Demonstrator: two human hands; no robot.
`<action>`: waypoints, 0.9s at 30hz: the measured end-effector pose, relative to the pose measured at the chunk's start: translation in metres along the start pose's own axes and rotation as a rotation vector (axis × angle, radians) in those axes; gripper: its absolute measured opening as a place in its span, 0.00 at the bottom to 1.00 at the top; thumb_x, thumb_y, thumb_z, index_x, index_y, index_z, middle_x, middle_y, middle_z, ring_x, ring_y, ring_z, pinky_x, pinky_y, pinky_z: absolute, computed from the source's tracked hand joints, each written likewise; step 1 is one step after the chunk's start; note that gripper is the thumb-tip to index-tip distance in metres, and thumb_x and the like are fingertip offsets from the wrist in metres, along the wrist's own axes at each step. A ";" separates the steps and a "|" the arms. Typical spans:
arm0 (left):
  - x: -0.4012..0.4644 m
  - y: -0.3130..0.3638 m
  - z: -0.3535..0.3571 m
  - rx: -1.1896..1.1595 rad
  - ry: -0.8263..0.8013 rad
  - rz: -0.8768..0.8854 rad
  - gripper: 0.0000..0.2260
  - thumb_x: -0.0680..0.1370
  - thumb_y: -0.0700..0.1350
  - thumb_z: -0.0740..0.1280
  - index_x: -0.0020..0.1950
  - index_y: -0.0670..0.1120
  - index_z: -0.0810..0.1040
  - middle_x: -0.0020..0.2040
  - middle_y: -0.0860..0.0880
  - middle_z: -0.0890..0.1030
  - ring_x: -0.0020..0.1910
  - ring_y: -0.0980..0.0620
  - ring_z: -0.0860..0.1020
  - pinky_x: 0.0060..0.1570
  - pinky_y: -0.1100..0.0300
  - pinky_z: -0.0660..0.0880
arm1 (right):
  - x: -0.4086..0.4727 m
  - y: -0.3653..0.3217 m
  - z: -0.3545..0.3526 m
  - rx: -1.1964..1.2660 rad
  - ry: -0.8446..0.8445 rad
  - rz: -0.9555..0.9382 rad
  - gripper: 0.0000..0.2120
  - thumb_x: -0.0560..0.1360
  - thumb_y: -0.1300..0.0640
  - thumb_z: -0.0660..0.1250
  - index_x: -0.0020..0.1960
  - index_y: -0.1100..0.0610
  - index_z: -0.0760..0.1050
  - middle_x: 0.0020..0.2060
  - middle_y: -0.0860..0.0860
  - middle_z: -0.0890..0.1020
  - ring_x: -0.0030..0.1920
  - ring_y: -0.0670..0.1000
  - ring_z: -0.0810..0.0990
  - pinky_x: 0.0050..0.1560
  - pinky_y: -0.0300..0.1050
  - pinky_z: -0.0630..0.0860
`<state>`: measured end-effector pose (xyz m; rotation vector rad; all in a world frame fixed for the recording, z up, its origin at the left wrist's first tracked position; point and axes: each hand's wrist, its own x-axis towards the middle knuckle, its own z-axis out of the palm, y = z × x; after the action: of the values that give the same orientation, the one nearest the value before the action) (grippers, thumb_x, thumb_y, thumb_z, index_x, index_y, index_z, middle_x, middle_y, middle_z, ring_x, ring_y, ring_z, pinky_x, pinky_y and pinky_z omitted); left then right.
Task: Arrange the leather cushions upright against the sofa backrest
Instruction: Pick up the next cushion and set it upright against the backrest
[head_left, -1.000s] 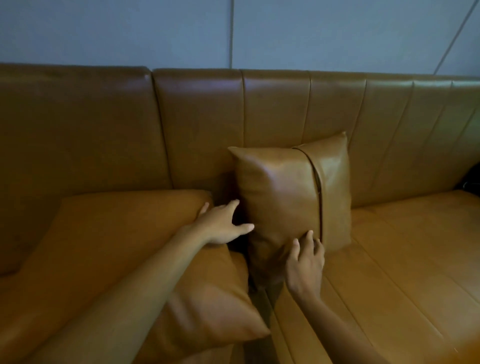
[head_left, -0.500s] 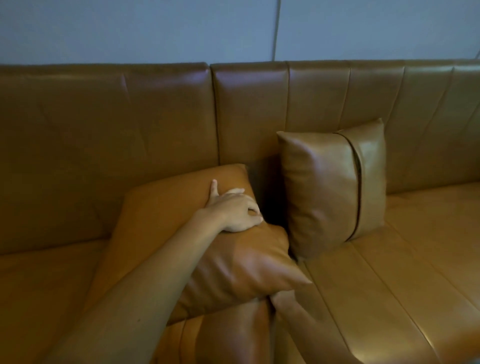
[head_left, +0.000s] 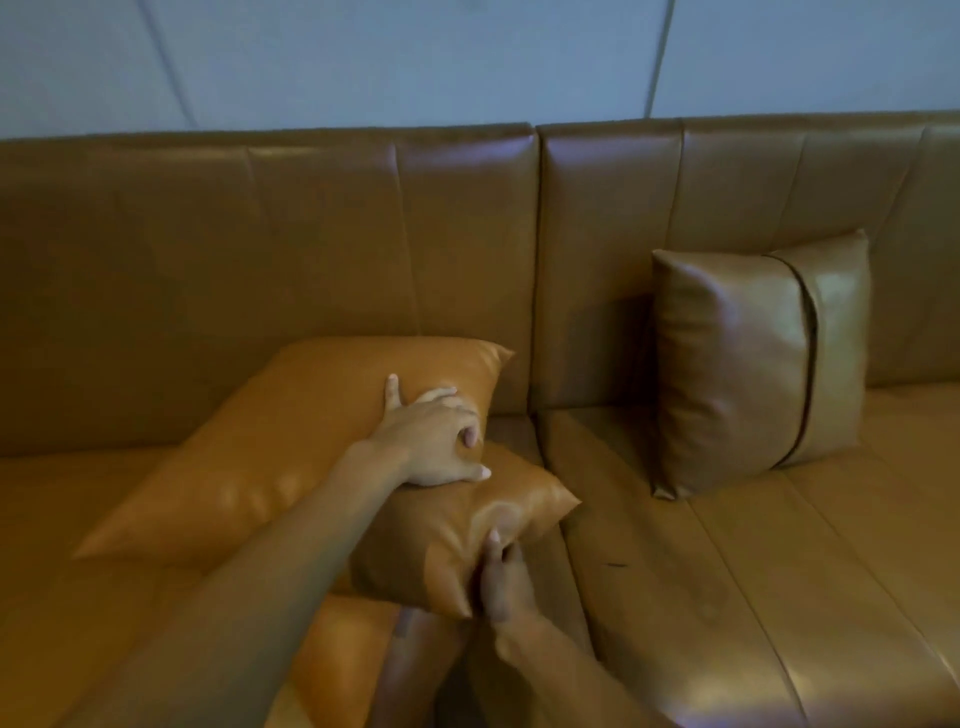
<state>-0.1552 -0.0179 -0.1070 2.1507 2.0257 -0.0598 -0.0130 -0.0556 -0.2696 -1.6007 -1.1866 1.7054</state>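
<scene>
A tan leather cushion (head_left: 291, 441) lies tilted on the sofa seat, its far edge near the backrest (head_left: 363, 249). My left hand (head_left: 436, 441) grips its right edge from above, fingers curled around the leather. My right hand (head_left: 501, 577) holds the cushion's near right corner from below. A second, darker brown leather cushion (head_left: 748, 364) stands upright against the backrest to the right, apart from both hands.
The brown leather sofa seat (head_left: 753, 597) stretches to the right and front of the upright cushion. A grey-blue panelled wall (head_left: 467, 62) rises behind the backrest. A seam between seat sections runs just right of my hands.
My right hand left the upright cushion and took the lying cushion's near corner. My left hand closed on its right edge. The view has swung left, so the upright cushion sits further right.
</scene>
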 end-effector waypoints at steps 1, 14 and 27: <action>-0.012 -0.012 0.004 0.058 0.019 -0.023 0.21 0.71 0.67 0.68 0.58 0.57 0.75 0.72 0.55 0.68 0.79 0.50 0.53 0.68 0.23 0.37 | -0.005 0.008 0.020 -0.073 0.006 -0.010 0.29 0.84 0.42 0.54 0.78 0.57 0.62 0.71 0.58 0.75 0.68 0.61 0.75 0.68 0.52 0.72; -0.094 -0.082 0.027 0.199 0.195 -0.376 0.49 0.68 0.74 0.63 0.81 0.57 0.43 0.83 0.46 0.42 0.80 0.41 0.41 0.68 0.22 0.44 | -0.056 -0.027 0.117 -0.162 0.038 0.194 0.21 0.83 0.51 0.58 0.71 0.62 0.71 0.69 0.58 0.75 0.68 0.58 0.75 0.64 0.46 0.75; -0.098 -0.076 0.015 0.001 0.224 -0.697 0.31 0.80 0.61 0.59 0.78 0.45 0.61 0.81 0.39 0.55 0.78 0.30 0.49 0.66 0.20 0.47 | -0.033 -0.123 0.116 0.227 -0.241 0.136 0.25 0.81 0.38 0.58 0.64 0.56 0.76 0.56 0.58 0.82 0.54 0.59 0.80 0.59 0.57 0.79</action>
<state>-0.2354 -0.1129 -0.1147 1.3978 2.8013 0.0893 -0.1430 -0.0520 -0.1565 -1.3957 -0.9665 2.0862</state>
